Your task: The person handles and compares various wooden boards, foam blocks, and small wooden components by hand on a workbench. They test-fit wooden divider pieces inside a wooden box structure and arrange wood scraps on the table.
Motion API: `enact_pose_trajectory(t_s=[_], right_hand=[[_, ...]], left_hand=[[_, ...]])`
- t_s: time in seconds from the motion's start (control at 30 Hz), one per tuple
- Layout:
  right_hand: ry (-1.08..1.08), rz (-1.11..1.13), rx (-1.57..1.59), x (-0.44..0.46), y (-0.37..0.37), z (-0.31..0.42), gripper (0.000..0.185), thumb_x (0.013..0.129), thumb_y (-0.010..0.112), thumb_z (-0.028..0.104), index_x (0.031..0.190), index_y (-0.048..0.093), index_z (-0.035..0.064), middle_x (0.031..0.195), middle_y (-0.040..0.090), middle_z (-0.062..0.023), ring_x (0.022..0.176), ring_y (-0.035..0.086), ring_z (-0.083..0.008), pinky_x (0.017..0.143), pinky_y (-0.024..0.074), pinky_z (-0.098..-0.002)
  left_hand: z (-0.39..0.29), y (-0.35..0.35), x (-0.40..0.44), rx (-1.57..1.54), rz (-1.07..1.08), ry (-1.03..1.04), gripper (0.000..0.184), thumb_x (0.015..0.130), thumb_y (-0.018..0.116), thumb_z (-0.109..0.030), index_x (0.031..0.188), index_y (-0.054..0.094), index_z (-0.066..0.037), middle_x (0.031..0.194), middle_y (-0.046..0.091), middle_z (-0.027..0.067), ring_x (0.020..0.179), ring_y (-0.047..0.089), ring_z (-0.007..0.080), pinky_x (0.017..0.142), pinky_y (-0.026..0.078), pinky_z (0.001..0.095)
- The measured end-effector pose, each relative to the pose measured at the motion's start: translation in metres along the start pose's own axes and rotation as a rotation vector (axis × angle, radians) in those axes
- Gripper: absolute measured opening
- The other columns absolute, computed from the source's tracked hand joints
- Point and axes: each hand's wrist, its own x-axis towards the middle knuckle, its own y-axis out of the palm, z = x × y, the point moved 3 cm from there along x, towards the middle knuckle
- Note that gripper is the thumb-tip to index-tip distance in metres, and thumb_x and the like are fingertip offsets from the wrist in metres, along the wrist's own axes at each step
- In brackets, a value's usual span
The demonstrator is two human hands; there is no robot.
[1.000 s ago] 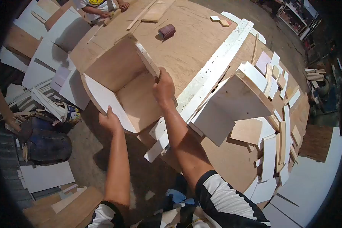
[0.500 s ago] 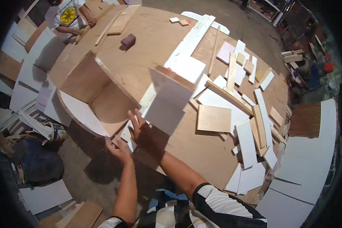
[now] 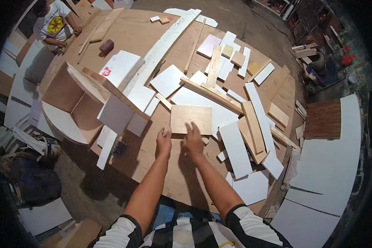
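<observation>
A square plywood piece [image 3: 191, 117] lay on the desk [image 3: 149, 167] among white offcuts [image 3: 235, 151], my right hand [image 3: 192, 140] over its near edge, fingers spread apart. My left hand [image 3: 164, 142] was at its near left corner, fingers bunched, whether gripping I couldn't tell. Well leftward sat a wooden box [image 3: 62, 117].

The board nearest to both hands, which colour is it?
The board is pale tan, best seen in the head view.

Workshop with a dull grey-brown floor [image 3: 235, 25]
Light throws shadows across a broad brown wooden worktable [image 3: 136, 33]; large flat white panels [image 3: 320, 165] border its right side.
</observation>
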Motion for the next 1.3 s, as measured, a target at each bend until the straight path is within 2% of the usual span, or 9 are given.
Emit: enact_pose_trajectory(t_s=[0.13, 0.33, 0.57, 0.77, 0.87, 0.93, 1.07, 1.23, 1.3], right_hand=[[0.063, -0.077, -0.007, -0.005, -0.017, -0.076, 0.054, 0.085, 0.055, -0.002, 0.138, 0.045, 0.0005, 0.142, 0.045, -0.0269, 0.132, 0.045, -0.043, 0.112, 0.0373, -0.047], [-0.053, 0.057, -0.117, -0.012, -0.045, -0.097, 0.053, 0.086, 0.052, -0.004, 0.138, 0.041, -0.0063, 0.142, 0.044, -0.0304, 0.137, 0.04, -0.0437, 0.115, 0.0345, -0.0474], [-0.255, 0.147, -0.527, 0.004, -0.042, -0.112, 0.061, 0.088, 0.061, 0.019, 0.142, 0.042, -0.0043, 0.142, 0.047, -0.0282, 0.139, 0.04, -0.0379, 0.108, 0.041, -0.0394], [-0.306, 0.198, -0.479, 0.013, -0.048, -0.129, 0.06, 0.093, 0.06, 0.029, 0.148, 0.042, 0.0122, 0.142, 0.045, -0.0302, 0.136, 0.043, -0.0424, 0.108, 0.0408, -0.0439], [-0.406, 0.145, -0.589, 0.011, -0.035, -0.139, 0.06, 0.096, 0.056, 0.025, 0.152, 0.036, 0.0286, 0.14, 0.046, -0.0316, 0.126, 0.049, -0.0506, 0.104, 0.0451, -0.0493], [-0.53, 0.199, -0.727, 0.01, -0.03, -0.138, 0.063, 0.099, 0.05, 0.021, 0.154, 0.027, 0.0427, 0.137, 0.046, -0.0341, 0.116, 0.054, -0.0574, 0.095, 0.0514, -0.054], [-0.667, 0.222, -0.762, 0.008, -0.026, -0.135, 0.065, 0.102, 0.047, 0.022, 0.155, 0.018, 0.0458, 0.133, 0.045, -0.0403, 0.105, 0.056, -0.063, 0.078, 0.0586, -0.0544], [-0.731, 0.207, -0.792, 0.009, -0.018, -0.128, 0.071, 0.098, 0.053, 0.038, 0.157, 0.015, 0.0434, 0.131, 0.045, -0.0429, 0.101, 0.059, -0.0626, 0.067, 0.0585, -0.0594], [-0.743, 0.177, -0.839, 0.011, -0.014, -0.128, 0.061, 0.103, 0.044, 0.028, 0.157, 0.019, 0.0383, 0.125, 0.05, -0.0448, 0.095, 0.061, -0.0632, 0.064, 0.0589, -0.058]], left_hand=[[-0.045, 0.029, -0.011, -0.086, 0.0, -0.26, 0.047, 0.096, 0.067, -0.028, 0.133, 0.058, -0.001, 0.116, 0.066, 0.0091, 0.092, 0.064, 0.0186, 0.074, 0.054, 0.0296], [0.017, 0.008, -0.006, -0.306, -0.086, -0.151, 0.042, 0.096, 0.067, -0.029, 0.124, 0.062, 0.002, 0.113, 0.067, 0.0116, 0.094, 0.064, 0.0228, 0.077, 0.054, 0.035], [0.06, -0.053, -0.078, -0.386, -0.333, -0.186, 0.054, 0.099, 0.063, -0.035, 0.134, 0.056, 0.005, 0.114, 0.068, 0.0133, 0.092, 0.065, 0.0182, 0.077, 0.054, 0.031], [0.015, -0.064, -0.132, 0.261, -0.511, -0.232, 0.045, 0.098, 0.062, -0.035, 0.13, 0.062, -0.002, 0.107, 0.071, 0.0121, 0.092, 0.066, 0.0238, 0.091, 0.051, 0.0412], [0.02, -0.068, -0.131, 0.273, -0.458, -0.189, 0.043, 0.099, 0.061, -0.035, 0.13, 0.063, -0.005, 0.115, 0.068, 0.013, 0.101, 0.065, 0.0242, 0.093, 0.049, 0.0414], [0.037, -0.07, -0.127, 0.44, -0.534, -0.174, 0.041, 0.099, 0.06, -0.034, 0.129, 0.063, -0.006, 0.121, 0.064, 0.0137, 0.105, 0.064, 0.0249, 0.094, 0.048, 0.0412], [0.017, -0.057, -0.138, 0.669, -0.729, 0.038, 0.035, 0.098, 0.06, -0.026, 0.128, 0.061, -0.009, 0.131, 0.055, 0.0157, 0.112, 0.062, 0.0294, 0.096, 0.048, 0.041], [-0.013, 0.03, -0.123, 0.063, -0.258, 0.297, 0.033, 0.097, 0.062, -0.02, 0.124, 0.057, -0.003, 0.119, 0.061, 0.0119, 0.106, 0.062, 0.022, 0.091, 0.05, 0.0341], [-0.016, 0.07, -0.101, -0.237, -0.083, 0.131, 0.035, 0.099, 0.06, -0.026, 0.122, 0.058, 0.001, 0.107, 0.062, 0.0102, 0.096, 0.06, 0.0142, 0.082, 0.051, 0.0267]])
